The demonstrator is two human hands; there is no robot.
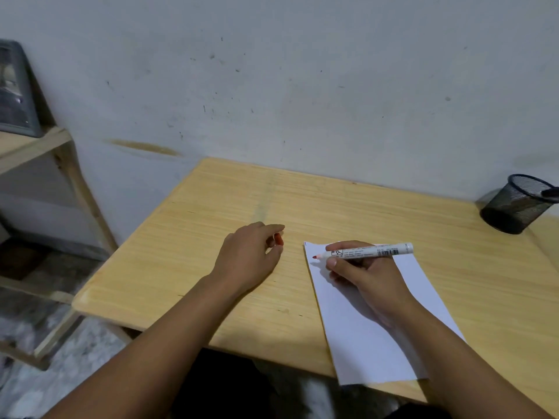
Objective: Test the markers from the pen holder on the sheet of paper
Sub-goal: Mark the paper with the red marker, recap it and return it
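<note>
Red marker (pixel 366 251) was uncapped in your right hand (pixel 360 275), cap (pixel 279 238) pinched in your left hand (pixel 252 252); paper (pixel 378 334) looked unmarked; one marker waited in the holder (pixel 518 204) at 2 o'clock

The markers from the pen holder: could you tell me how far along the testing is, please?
Done: the cap is off a red marker and sits in the left hand. In hand: the right hand holds the marker's tip over the paper, which looks unmarked. Left: one dark marker waits in the holder.

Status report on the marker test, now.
Right hand grips uncapped red marker, tip over sheet of paper. Left hand holds red cap in its fingers. Pen holder far right. Nothing in the way.
</note>
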